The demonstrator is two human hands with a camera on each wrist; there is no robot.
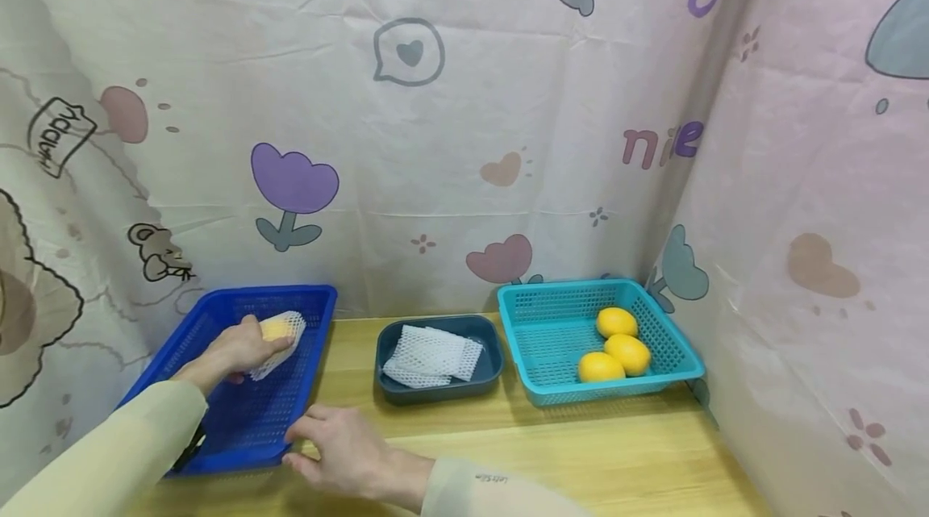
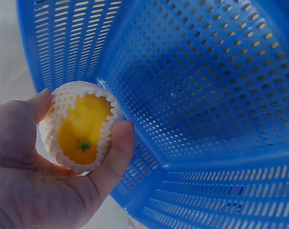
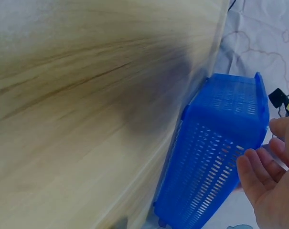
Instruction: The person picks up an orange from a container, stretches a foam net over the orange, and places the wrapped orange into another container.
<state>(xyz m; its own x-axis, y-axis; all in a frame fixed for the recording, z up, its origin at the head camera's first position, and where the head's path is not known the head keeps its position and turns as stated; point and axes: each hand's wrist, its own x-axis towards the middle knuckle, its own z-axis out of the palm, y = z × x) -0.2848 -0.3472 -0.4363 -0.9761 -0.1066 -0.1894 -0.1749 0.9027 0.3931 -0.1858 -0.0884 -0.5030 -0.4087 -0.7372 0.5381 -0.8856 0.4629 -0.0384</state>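
Left hand: gripping. Thumb and fingers curve round a lemon sleeved in a white foam net. The yellow skin and a green spot at the lemon's end show through the net's open mouth. Hand and lemon are within the outline of the blue basket; cannot tell whether the fruit bears on the basket floor.

Right hand: at the near corner of the same basket, on the side away from the left hand. Fingers slightly bent, fingertips close to the rim. Cannot tell whether they pinch the rim or only touch it.

Beyond the right hand and a little to its right: a dark tray holding flat white nets, overlapping one another. Farther right of that hand: a turquoise basket. Three bare lemons lie bunched in its right half, well apart from both hands.

Under the hands, a wood-grain table. Pale sleeves on both arms. Beyond the hands hangs a printed curtain with tulips and hearts.
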